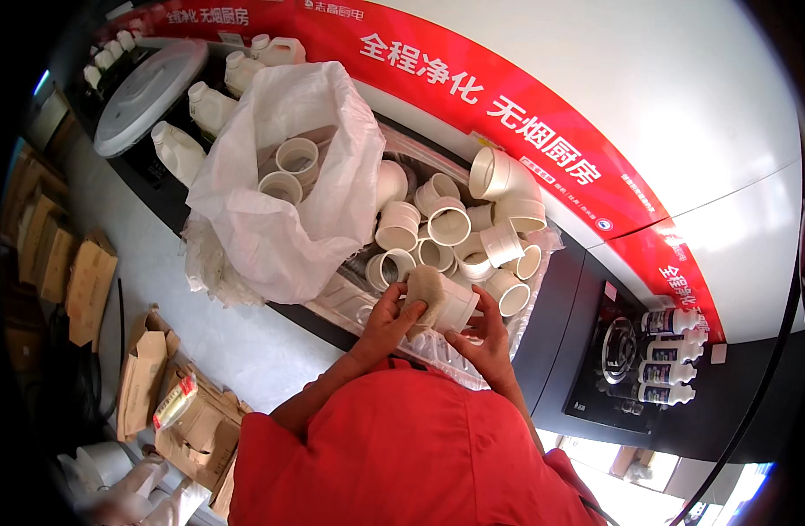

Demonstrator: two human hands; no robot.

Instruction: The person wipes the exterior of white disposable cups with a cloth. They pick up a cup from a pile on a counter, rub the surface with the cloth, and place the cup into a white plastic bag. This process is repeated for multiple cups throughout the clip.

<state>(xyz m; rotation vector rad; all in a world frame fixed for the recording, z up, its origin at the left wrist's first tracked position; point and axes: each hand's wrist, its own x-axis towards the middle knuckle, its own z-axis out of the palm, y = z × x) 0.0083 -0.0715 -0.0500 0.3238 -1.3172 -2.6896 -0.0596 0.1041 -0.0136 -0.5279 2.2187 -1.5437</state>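
Observation:
My left hand [392, 322] presses a tan cloth or pad [426, 296] against one end of a white plastic pipe coupling [456, 304]. The fingers of my right hand [486, 342] hold the coupling's other end. Beyond my hands, several loose white pipe fittings [449, 221] lie in a plastic-lined sink or tray [340, 299], among them a large elbow fitting [507, 191] at the back right. To the left stands an open white woven sack [257, 230] with more couplings [297, 158] inside.
White jugs [179, 151] and a round lid [151, 95] stand at the back left. On the right are a gas hob [618, 352] and several white bottles [668, 373]. A red printed banner [435, 59] runs behind the counter. Cardboard boxes [202, 427] lie on the floor at left.

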